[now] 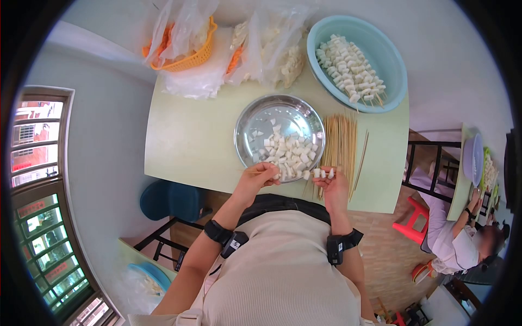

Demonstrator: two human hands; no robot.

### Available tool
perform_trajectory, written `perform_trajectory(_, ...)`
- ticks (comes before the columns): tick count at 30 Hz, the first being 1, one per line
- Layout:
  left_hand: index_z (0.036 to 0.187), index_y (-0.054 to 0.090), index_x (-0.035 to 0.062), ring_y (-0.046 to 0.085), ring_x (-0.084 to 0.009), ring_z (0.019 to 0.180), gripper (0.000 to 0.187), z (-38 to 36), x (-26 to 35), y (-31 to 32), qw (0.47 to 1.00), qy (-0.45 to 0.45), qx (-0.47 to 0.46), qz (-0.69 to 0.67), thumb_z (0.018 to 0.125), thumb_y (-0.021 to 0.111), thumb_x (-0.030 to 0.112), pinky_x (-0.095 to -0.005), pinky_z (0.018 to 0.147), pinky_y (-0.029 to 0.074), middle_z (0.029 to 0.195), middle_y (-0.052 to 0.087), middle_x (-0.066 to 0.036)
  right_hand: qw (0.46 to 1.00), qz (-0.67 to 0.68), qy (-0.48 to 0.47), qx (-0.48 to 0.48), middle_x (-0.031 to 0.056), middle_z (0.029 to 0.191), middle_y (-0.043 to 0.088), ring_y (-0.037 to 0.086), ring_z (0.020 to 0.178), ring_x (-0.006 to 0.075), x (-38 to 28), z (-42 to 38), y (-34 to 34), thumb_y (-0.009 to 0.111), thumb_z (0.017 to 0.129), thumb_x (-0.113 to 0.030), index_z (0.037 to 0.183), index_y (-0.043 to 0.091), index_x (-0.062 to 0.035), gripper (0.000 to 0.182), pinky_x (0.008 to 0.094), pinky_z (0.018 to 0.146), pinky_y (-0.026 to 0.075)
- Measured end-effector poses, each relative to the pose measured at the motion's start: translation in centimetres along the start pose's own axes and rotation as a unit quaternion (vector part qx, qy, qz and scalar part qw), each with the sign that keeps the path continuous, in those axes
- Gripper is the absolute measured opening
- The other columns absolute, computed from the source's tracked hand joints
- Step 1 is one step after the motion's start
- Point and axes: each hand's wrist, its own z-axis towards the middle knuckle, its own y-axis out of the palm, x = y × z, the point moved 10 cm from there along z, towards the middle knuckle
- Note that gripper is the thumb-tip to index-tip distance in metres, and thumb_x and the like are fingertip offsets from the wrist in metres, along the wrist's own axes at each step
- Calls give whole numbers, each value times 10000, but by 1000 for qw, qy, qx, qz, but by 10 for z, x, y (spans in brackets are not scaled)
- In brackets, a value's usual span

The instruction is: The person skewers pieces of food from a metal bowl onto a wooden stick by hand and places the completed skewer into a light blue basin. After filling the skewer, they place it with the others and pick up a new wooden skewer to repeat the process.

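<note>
In front of my body, my left hand (265, 176) is closed on a thin wooden skewer, whose bare end (247, 170) sticks out to the left. My right hand (335, 189) pinches the skewer's other side, where several white chunks (317, 173) are threaded in a row. Just beyond both hands sits a round steel basin (243, 117) holding loose white cut chunks (296, 149). To its right lies a bundle of bare wooden skewers (341, 142), close to my right hand. I cannot make out what the white food is.
On the table (187, 130), a blue tub (399, 70) of filled skewers (350, 68) stands back right. Plastic bags (272, 49) and an orange basket (198, 58) are at the back left. Right, a person (457, 244) sits at another table near a red stool (410, 220).
</note>
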Motion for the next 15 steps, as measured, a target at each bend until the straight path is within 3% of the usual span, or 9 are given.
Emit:
perform_trajectory(4, 909, 580, 35, 559, -122, 746, 140, 14, 6, -25, 994, 78, -2, 81, 829, 556, 147, -250, 662, 433, 782, 563, -13, 995, 24, -24, 94, 147, 788, 566, 610, 643, 231, -16, 11, -53, 323, 934, -357, 915, 519, 80, 479, 268, 583, 497)
perform_trajectory(6, 947, 581, 27, 566, -127, 738, 189, 31, 21, -52, 936, 202, 78, 276, 777, 600, 108, -276, 656, 452, 799, 571, -27, 983, -4, -91, 159, 135, 768, 555, 598, 615, 221, -36, 8, -83, 330, 931, -362, 909, 513, 75, 475, 279, 588, 499)
perform_trajectory(7, 947, 581, 27, 566, -127, 738, 189, 37, 28, -50, 936, 202, 78, 276, 777, 600, 108, -276, 656, 452, 799, 571, -27, 983, -4, -91, 159, 135, 768, 555, 598, 615, 221, -39, 7, -84, 330, 931, -362, 909, 513, 75, 475, 279, 588, 499)
perform_trajectory(9, 956, 582, 43, 576, -171, 725, 270, 45, 59, -40, 839, 261, 161, 450, 692, 633, 71, -305, 655, 470, 815, 566, -54, 979, 9, -90, 183, 126, 752, 549, 588, 602, 211, -44, 0, -91, 334, 929, -366, 908, 510, 69, 470, 278, 586, 493)
perform_trajectory(10, 956, 582, 43, 576, -171, 725, 270, 54, 60, -37, 838, 263, 161, 450, 692, 633, 71, -305, 655, 470, 815, 566, -54, 979, 9, -92, 183, 126, 752, 549, 588, 602, 211, -43, 0, -91, 334, 929, -366, 908, 510, 69, 470, 278, 586, 493)
perform_trajectory(12, 939, 588, 62, 576, -221, 728, 316, 68, 61, -23, 737, 305, 172, 579, 626, 635, 55, -325, 661, 475, 836, 547, -76, 981, 36, -90, 169, 126, 758, 554, 585, 603, 203, -36, 1, -89, 331, 931, -364, 909, 512, 67, 468, 268, 579, 484)
perform_trajectory(15, 892, 584, 77, 557, -302, 808, 279, 83, 48, -21, 764, 240, 131, 585, 618, 616, 39, -379, 696, 465, 905, 518, -85, 981, 25, -84, 174, 125, 752, 560, 583, 607, 197, -38, -1, -83, 326, 932, -366, 911, 514, 67, 472, 267, 577, 478)
